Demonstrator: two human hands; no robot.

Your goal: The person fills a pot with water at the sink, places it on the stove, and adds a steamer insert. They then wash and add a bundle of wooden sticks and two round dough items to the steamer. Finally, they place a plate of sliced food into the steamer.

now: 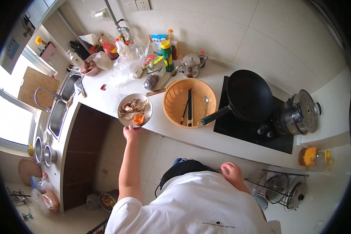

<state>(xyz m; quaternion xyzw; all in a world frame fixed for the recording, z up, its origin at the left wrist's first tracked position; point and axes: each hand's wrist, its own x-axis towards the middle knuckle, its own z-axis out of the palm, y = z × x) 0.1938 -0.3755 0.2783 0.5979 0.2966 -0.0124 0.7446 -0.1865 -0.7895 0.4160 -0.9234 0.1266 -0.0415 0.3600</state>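
Observation:
My left hand point(130, 133) grips the near rim of a round plate point(122, 117) at the counter's front edge. On the plate lie pale and brownish food pieces point(133, 108) and an orange piece point(139, 119). Just right of it, an orange plastic basket point(170, 102) holds dark chopsticks point(189, 106) and a metal spoon point(205, 101). My right hand point(232, 172) is beside my waist, fingers loosely curled, touching no counter item; whether anything is inside the fingers cannot be told. A black wok point(249, 95) sits on the cooktop, its handle reaching over the basket's rim.
Behind the plate are plastic bags point(130, 63), a green bottle with a yellow cap point(167, 55) and a metal kettle point(191, 66). A steamer pot point(299, 112) stands right of the wok. The sink point(57, 117) is at left; a lid rack point(276, 188) is low at right.

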